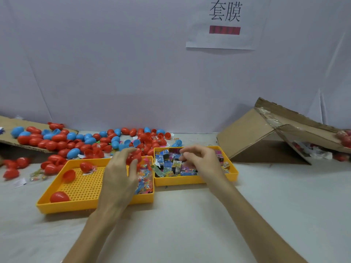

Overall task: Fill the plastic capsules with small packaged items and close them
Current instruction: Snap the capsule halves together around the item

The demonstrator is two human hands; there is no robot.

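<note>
My left hand (118,173) hovers over the big yellow tray (57,206) and grips a red capsule (135,156) in its fingertips. My right hand (201,158) reaches over the smaller yellow tray (190,180), which is full of small packaged items (167,166); its curled fingers pinch something small that I cannot make out. Small colourful bagged toys (145,175) lie in the right part of the big tray. Three red capsules (59,196) sit on the big tray's perforated floor.
A heap of red and blue capsules (76,143) spreads over the table's back left, partly on a cardboard sheet (7,122). A tipped cardboard box (266,133) with more items lies at the right. A paper sign (226,23) hangs on the white wall.
</note>
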